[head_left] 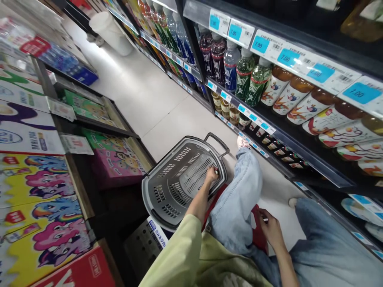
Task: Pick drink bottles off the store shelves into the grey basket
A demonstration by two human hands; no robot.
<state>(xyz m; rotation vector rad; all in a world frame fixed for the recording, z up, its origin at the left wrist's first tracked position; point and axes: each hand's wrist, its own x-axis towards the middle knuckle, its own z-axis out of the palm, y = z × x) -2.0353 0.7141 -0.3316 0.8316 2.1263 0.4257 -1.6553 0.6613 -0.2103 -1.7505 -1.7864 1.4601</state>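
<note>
A grey plastic shopping basket with slotted walls and a dark rim is on the floor in front of me, tilted in view. Its dark handle sticks out at the far end. My left hand is over the basket near its right side, fingers curled closed; what they hold, if anything, is hidden. Beside my leg, my right hand hangs low with fingers loosely bent and apart. It is next to a red object, mostly covered by my jeans; I cannot tell whether they touch.
Shelves of bottled drinks with blue price tags run along the right. Stacked colourful cartons line the left, with pink and green boxes beside the basket. A white bin stands farther along the tiled aisle floor.
</note>
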